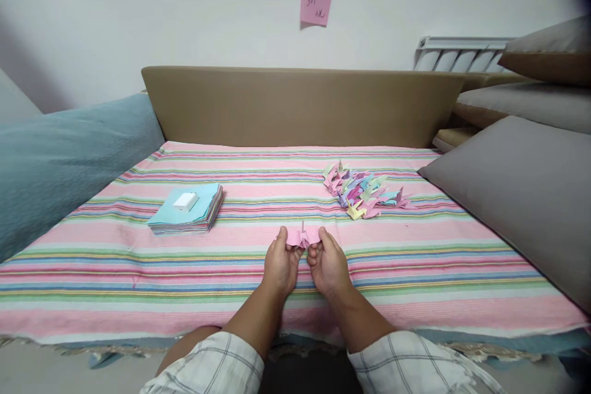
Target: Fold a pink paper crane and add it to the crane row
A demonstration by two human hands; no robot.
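A pink origami crane (pixel 303 237) is stretched between my two hands, just above the striped cloth. My left hand (pixel 281 261) pinches its left wing between thumb and fingers. On the other side, my right hand (pixel 330 263) pinches the right wing the same way. The crane's folded body sits in the gap between my hands, with a thin point standing up at its middle. Beyond my right hand lies a pile of folded paper cranes (pixel 362 188) in pink, purple, blue, yellow and green.
To the left, a stack of square paper (pixel 159 214) has a light blue sheet on top and a small white box (pixel 185 201) on it. A striped cloth (pixel 258 172) covers the seat. Grey cushions (pixel 521 178) line the right; a blue-covered armrest (pixel 83 154) bounds the left.
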